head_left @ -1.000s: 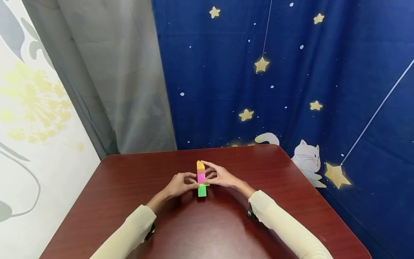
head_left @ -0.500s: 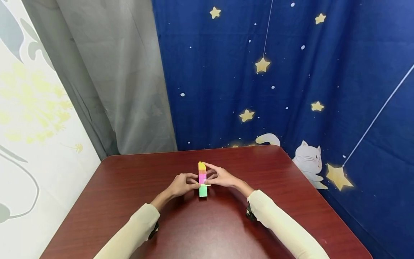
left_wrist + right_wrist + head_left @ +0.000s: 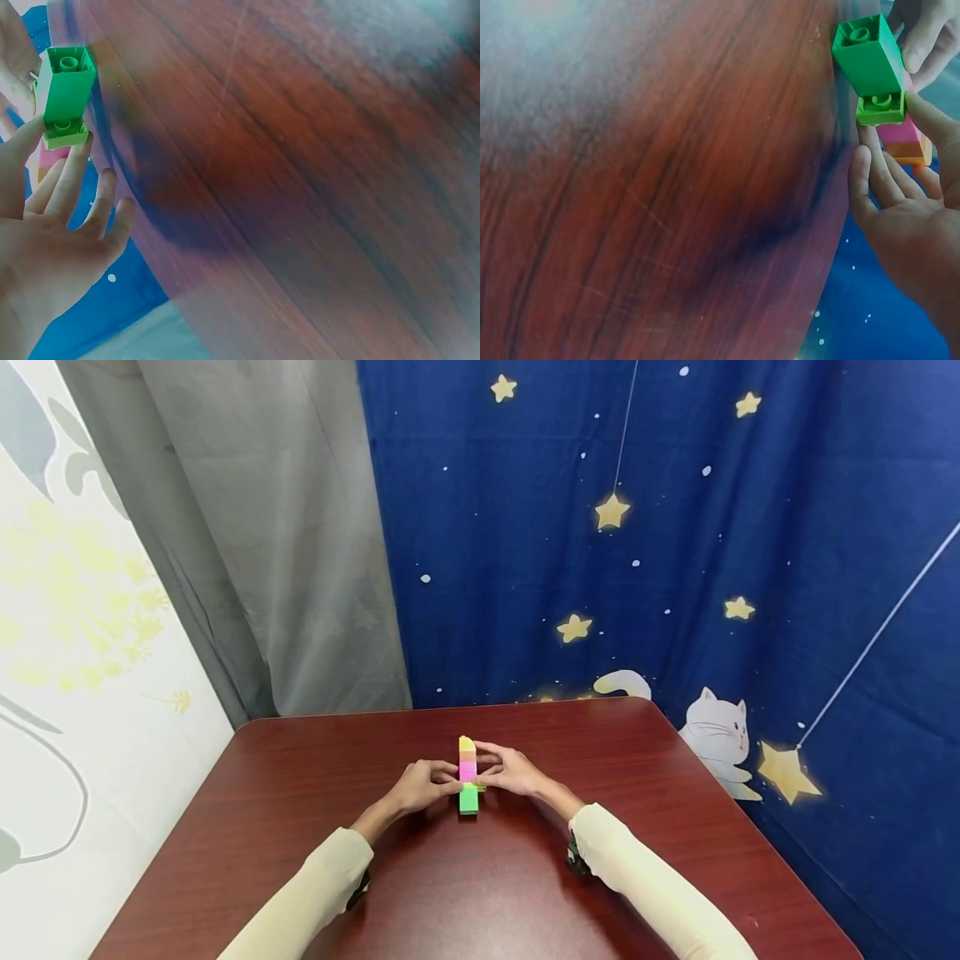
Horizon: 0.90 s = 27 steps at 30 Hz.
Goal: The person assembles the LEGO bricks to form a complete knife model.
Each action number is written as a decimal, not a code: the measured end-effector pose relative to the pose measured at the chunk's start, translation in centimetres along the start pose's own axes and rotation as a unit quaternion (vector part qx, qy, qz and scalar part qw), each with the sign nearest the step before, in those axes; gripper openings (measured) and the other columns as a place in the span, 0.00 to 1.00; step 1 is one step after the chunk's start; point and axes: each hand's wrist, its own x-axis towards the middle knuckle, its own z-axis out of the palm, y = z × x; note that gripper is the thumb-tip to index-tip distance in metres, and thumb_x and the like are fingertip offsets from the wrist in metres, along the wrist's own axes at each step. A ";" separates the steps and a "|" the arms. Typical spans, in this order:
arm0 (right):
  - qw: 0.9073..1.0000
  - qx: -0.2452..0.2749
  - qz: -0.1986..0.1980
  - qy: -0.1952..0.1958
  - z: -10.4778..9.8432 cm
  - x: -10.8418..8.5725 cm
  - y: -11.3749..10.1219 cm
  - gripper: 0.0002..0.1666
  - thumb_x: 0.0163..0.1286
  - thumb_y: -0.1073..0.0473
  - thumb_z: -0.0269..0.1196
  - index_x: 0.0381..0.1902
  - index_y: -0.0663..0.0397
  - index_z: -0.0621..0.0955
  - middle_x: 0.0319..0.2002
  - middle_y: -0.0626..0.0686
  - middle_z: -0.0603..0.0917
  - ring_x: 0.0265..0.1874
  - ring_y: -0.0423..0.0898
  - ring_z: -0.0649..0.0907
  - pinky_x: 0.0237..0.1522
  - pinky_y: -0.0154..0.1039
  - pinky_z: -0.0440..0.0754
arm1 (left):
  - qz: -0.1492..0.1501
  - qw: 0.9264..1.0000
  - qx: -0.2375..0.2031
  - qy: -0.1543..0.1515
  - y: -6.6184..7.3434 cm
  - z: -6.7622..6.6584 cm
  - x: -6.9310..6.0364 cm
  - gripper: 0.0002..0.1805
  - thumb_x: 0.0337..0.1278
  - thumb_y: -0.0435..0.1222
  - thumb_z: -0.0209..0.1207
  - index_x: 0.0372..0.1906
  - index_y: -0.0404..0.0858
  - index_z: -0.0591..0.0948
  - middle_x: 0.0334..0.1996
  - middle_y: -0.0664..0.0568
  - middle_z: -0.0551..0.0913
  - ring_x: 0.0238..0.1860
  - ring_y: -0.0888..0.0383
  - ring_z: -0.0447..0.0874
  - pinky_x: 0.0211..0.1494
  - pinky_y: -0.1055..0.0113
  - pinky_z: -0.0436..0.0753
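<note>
A small stack of toy building blocks is pinched between both hands above the table. In the head view it runs from a green block [image 3: 468, 801] at the near end through a pink block [image 3: 468, 771] to an orange-yellow rounded block [image 3: 467, 746]. A thin light-green plate [image 3: 882, 109] sticks out beside the green block. Both wrist views show hollow undersides. My left hand [image 3: 420, 787] pinches the stack's left side around the pink-green joint. My right hand [image 3: 517, 772] holds the right side, thumb near the joint and index finger by the yellow end. Fingers hide parts of the stack.
A dark red-brown wooden table [image 3: 465, 877] lies beneath the hands. Behind its far edge hang a grey curtain [image 3: 330, 610] and a blue star-printed curtain [image 3: 510, 543]. A white patterned wall [image 3: 97, 735] stands at the left.
Both hands keep their hold on the stack and have barely moved. The light-green plate showed on both sides of the stack a second ago; now it shows mainly on the right.
</note>
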 end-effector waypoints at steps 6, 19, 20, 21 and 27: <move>0.999 0.014 0.004 0.039 0.5 0.3 0.7 0.41 0.67 0.71 0.71 0.76 0.64 0.69 0.59 0.68 0.83 0.45 0.56 0.90 0.46 0.41 0.87 | -0.008 1.000 0.007 0.007 -0.1 0.0 0.3 0.20 0.62 0.40 0.72 0.55 0.35 0.87 0.40 0.47 0.91 0.45 0.54 0.91 0.53 0.53 0.85; 0.997 0.015 0.013 0.076 1.2 0.1 0.9 0.37 0.67 0.69 0.71 0.72 0.70 0.71 0.54 0.71 0.85 0.48 0.60 0.89 0.44 0.42 0.87 | -0.015 0.999 0.020 0.026 -0.7 0.5 0.9 0.17 0.61 0.40 0.73 0.50 0.34 0.89 0.37 0.48 0.92 0.42 0.55 0.91 0.51 0.56 0.86; 0.997 0.011 0.016 0.077 1.2 0.1 1.0 0.37 0.67 0.69 0.71 0.71 0.69 0.72 0.53 0.70 0.85 0.47 0.60 0.89 0.43 0.42 0.88 | -0.013 0.999 0.021 0.027 -0.7 0.5 0.9 0.17 0.60 0.40 0.73 0.49 0.34 0.89 0.36 0.48 0.92 0.41 0.55 0.91 0.50 0.56 0.86; 0.997 0.007 0.022 0.079 1.3 0.1 1.0 0.36 0.67 0.68 0.72 0.71 0.67 0.73 0.53 0.68 0.86 0.47 0.58 0.90 0.42 0.42 0.88 | -0.015 0.999 0.019 0.026 -0.8 0.5 0.8 0.17 0.60 0.40 0.74 0.49 0.34 0.89 0.36 0.48 0.92 0.41 0.55 0.91 0.50 0.56 0.86; 0.996 0.000 0.035 0.086 1.6 0.1 1.7 0.35 0.69 0.65 0.72 0.71 0.63 0.75 0.54 0.65 0.87 0.46 0.53 0.90 0.41 0.42 0.88 | -0.021 0.999 0.017 0.030 -0.8 0.7 0.7 0.16 0.60 0.39 0.74 0.49 0.34 0.89 0.36 0.48 0.92 0.42 0.55 0.91 0.51 0.56 0.86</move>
